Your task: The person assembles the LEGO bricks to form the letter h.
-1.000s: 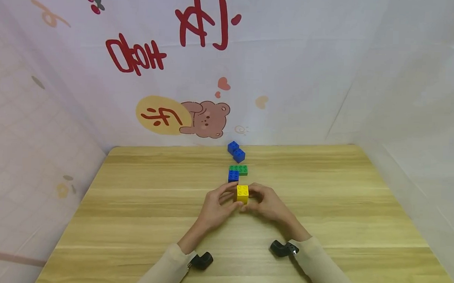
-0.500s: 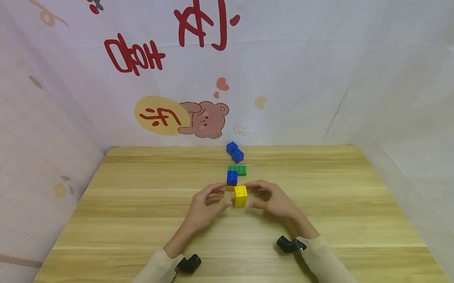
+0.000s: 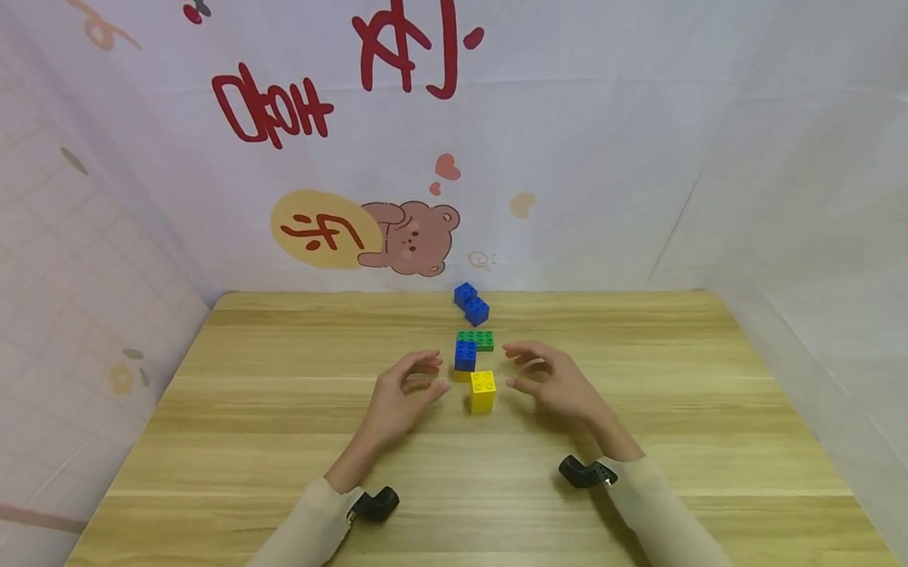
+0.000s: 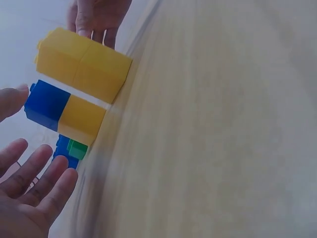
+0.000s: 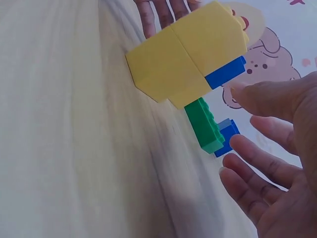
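Two bare hands, the left hand (image 3: 397, 401) and the right hand (image 3: 561, 389), flank a group of toy bricks on a wood-grained table (image 3: 492, 493); each grip is unclosed, thumb and fingers parted and gently bent, free of any brick. Between the grips, slightly nearer the person than the fingertips, the yellow stack (image 3: 483, 394) stands upright, two bricks high and apart from both hands. Just beyond it, toward the left fingertips, stands the blue-and-yellow stack (image 3: 466, 356), blue uppermost; the left wrist view shows a narrow gap between the stacks. Past this pair, left of the right fingertips, lies the green brick (image 3: 485, 341), studs up, partly hidden. Farthest from both grips sit a nearer blue brick (image 3: 477, 312) and a farther blue brick (image 3: 464, 295); whether they touch cannot be told. Behind these, beyond the hands' reach, a white backdrop (image 3: 615, 197) bears a printed bear (image 3: 424, 239).
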Motion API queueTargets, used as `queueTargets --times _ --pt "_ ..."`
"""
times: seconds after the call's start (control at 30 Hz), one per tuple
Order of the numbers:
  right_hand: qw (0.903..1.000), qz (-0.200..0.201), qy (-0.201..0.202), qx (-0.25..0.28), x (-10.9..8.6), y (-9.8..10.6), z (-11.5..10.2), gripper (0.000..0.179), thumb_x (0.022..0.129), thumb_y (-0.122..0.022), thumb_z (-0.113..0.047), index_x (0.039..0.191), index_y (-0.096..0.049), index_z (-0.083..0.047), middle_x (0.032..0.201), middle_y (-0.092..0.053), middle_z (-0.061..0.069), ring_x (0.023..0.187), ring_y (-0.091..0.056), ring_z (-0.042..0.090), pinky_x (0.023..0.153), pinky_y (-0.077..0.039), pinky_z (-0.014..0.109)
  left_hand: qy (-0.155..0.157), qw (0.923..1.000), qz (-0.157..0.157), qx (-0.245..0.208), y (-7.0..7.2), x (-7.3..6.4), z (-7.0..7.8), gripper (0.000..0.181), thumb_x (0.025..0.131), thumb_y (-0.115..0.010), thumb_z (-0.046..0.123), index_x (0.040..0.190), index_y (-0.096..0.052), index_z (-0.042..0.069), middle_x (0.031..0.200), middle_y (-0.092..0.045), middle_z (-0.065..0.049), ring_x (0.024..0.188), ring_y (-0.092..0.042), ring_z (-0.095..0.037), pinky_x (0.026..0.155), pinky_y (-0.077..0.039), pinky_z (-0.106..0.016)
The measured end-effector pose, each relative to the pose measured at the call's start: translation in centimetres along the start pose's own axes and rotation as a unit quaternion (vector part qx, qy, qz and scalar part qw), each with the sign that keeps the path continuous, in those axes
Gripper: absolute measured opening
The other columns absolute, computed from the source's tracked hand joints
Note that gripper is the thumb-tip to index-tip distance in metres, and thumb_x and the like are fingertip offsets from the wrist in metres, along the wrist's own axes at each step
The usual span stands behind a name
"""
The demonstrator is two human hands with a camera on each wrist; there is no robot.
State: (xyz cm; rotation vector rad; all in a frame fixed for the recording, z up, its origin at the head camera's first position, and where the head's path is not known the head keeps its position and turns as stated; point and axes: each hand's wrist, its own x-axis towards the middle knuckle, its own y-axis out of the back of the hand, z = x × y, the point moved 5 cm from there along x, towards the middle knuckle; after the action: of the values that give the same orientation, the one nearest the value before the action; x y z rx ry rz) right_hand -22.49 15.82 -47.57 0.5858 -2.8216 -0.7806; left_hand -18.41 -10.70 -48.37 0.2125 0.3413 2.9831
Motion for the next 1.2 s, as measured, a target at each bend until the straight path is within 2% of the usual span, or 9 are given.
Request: queueTargets --times 0.17,0.4,0.67,0.83,1.07,1.2 --pt "0.9998 0.01 -0.003 -0.015 1.1 0.1 0.2 0.051 0.094 -0.077 -0.02 0.141 -0.06 -0.013 0.14 -0.064 0.008 0.121 -0.061 0.028 0.109 -0.052 0.051 0.003 0.9999 -0.014 -0.006 -0.2 0.9 -0.4 0.057 0.093 -0.078 0.021 0.143 -0.056 0.006 0.136 -0.065 -0.016 0.125 -0.064 -0.032 0.104 -0.057 -0.036" --pt "0.9996 0.019 0.006 -0.021 2.7 -0.2 0.3 0.053 0.094 -0.077 -0.022 0.143 -0.059 -0.014 0.142 -0.062 0.008 0.125 -0.06 0.03 0.11 -0.052 0.052 -0.014 0.9993 -0.029 -0.019 -0.7 2.1 -0.7 0.057 0.091 -0.079 0.014 0.142 -0.057 0.005 0.138 -0.064 -0.018 0.129 -0.061 -0.035 0.11 -0.053 -0.047" --pt "0.9995 0.017 -0.011 -0.025 4.2 -0.6 0.7 0.053 0.095 -0.076 -0.026 0.144 -0.058 -0.017 0.138 -0.063 0.008 0.126 -0.06 0.031 0.11 -0.051 0.054 -0.013 0.9984 -0.05 -0.023 -1.5 3.1 -0.6 0.057 0.092 -0.078 0.012 0.144 -0.055 0.008 0.142 -0.061 -0.016 0.134 -0.058 -0.034 0.113 -0.049 -0.049" --pt "0.9997 0.01 -0.016 -0.018 4.9 -1.1 1.1 0.051 0.095 -0.075 -0.029 0.143 -0.059 -0.022 0.142 -0.061 0.003 0.13 -0.059 0.032 0.11 -0.05 0.056 -0.012 0.9977 -0.056 -0.037 -1.7 3.7 -0.9 0.06 0.092 -0.076 0.009 0.146 -0.052 0.002 0.144 -0.058 -0.021 0.136 -0.055 -0.039 0.116 -0.046 -0.054" --pt "0.9999 0.008 -0.009 -0.005 5.8 -1.7 1.3 0.045 0.096 -0.075 -0.022 0.139 -0.063 -0.021 0.142 -0.062 0.001 0.124 -0.063 0.029 0.107 -0.054 0.052 -0.018 0.9979 -0.055 -0.03 -2.0 4.3 -1.2 0.057 0.09 -0.079 0.013 0.142 -0.057 0.005 0.135 -0.064 -0.016 0.128 -0.061 -0.032 0.113 -0.05 -0.047" --pt "0.9997 0.012 -0.006 -0.018 6.1 -2.1 1.4 0.046 0.095 -0.075 -0.02 0.139 -0.063 -0.02 0.145 -0.061 0.002 0.129 -0.06 0.028 0.111 -0.051 0.051 -0.018 0.9981 -0.054 -0.026 -2.2 4.5 -1.4 0.055 0.09 -0.079 0.013 0.141 -0.059 0.006 0.133 -0.065 -0.014 0.126 -0.062 -0.03 0.113 -0.051 -0.043"
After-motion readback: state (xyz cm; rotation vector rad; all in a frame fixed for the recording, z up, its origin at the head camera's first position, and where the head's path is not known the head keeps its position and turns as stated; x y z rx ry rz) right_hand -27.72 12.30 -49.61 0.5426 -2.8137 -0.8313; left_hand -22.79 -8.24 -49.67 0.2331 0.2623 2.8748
